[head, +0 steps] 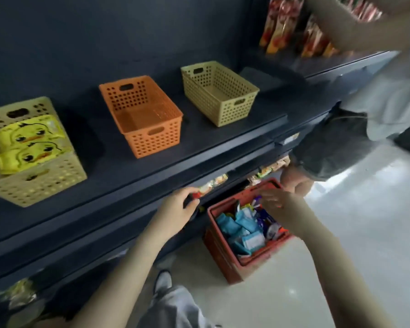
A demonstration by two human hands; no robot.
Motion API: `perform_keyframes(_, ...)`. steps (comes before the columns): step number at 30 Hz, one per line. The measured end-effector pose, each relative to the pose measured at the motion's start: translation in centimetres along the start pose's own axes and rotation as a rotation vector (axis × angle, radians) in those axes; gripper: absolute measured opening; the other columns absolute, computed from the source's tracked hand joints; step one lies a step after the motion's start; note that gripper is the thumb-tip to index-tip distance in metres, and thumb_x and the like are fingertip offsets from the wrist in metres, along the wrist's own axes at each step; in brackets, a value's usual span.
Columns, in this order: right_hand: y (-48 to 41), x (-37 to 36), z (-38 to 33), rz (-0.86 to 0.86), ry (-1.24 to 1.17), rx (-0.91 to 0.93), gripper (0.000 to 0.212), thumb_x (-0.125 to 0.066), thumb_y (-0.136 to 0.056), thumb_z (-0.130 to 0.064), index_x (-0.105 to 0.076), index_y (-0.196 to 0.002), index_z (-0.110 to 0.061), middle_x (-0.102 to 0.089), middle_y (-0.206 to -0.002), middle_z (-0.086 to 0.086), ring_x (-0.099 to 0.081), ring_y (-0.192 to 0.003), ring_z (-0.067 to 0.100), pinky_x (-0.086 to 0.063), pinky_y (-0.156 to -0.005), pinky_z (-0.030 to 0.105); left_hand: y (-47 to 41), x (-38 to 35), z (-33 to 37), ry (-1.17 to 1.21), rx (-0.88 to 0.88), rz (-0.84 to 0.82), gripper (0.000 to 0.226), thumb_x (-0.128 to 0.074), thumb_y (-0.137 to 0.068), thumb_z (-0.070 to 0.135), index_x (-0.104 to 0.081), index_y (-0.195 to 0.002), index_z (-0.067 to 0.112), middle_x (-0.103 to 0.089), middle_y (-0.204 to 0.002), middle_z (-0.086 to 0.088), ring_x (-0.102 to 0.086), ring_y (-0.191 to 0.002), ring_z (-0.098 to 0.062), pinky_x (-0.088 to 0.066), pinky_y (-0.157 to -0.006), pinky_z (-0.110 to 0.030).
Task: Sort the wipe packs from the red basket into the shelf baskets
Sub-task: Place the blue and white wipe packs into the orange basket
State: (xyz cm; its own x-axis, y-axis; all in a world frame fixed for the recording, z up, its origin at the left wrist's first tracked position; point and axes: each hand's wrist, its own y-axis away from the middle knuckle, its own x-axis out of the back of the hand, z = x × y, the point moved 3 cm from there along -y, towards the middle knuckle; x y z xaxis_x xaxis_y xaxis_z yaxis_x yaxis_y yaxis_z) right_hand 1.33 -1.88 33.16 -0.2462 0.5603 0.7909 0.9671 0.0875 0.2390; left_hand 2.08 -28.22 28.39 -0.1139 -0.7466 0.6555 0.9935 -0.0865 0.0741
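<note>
A red basket point(227, 261) stands on the floor, filled with several wipe packs, mostly light blue ones point(243, 227). My right hand point(278, 204) hovers over the basket's far side, blurred, fingers spread, holding nothing that I can see. My left hand point(178, 208) rests on the dark shelf edge point(128, 204), fingers curled over it. On the shelf stand a pale yellow basket point(37, 183) holding two yellow duck-print wipe packs point(30, 144), an empty orange basket point(143, 117) and an empty tan basket point(219, 92).
Another person point(369, 110) stands at the right, one hand point(296, 183) low beside the red basket, an arm raised to the upper shelf of red snack bags point(284, 27). Snack packs fill the lower shelf. My leg and shoe point(163, 284) are below.
</note>
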Motion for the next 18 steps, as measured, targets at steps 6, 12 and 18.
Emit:
perform_keyframes(6, -0.7, -3.2, 11.9, -0.048, -0.11, -0.209, 0.02, -0.063, -0.091, -0.01, -0.069, -0.11, -0.009, -0.072, -0.104, 0.007, -0.068, -0.092, 0.021, -0.048, -0.081, 0.026, -0.6, -11.6, -2.1, 0.087, 0.182, -0.23, 0.033, -0.054, -0.097, 0.023, -0.057, -0.129, 0.018, -0.059, -0.13, 0.005, -0.054, -0.121, -0.014, -0.04, -0.091, -0.02)
perform_keyframes(12, -5.5, -6.7, 19.8, -0.183, -0.12, -0.301, 0.02, -0.061, -0.092, -0.011, -0.069, -0.11, -0.008, -0.07, -0.109, 0.012, -0.066, -0.1, 0.029, -0.049, -0.088, 0.036, -4.1, -20.3, -5.2, 0.234, 0.424, -0.296, 0.029, -0.057, -0.095, 0.017, -0.06, -0.123, 0.009, -0.063, -0.125, -0.005, -0.058, -0.119, -0.02, -0.041, -0.095, -0.022)
perform_keyframes(18, -12.5, -11.1, 26.7, -0.271, -0.104, -0.315, 0.029, -0.062, -0.093, -0.024, -0.066, -0.116, -0.008, -0.068, -0.114, 0.008, -0.062, -0.094, 0.019, -0.048, -0.085, 0.032, -8.4, -28.8, -8.5, 0.239, 0.605, -0.338, 0.035, -0.055, -0.096, 0.026, -0.057, -0.128, 0.011, -0.06, -0.129, -0.002, -0.056, -0.118, -0.017, -0.043, -0.098, -0.025)
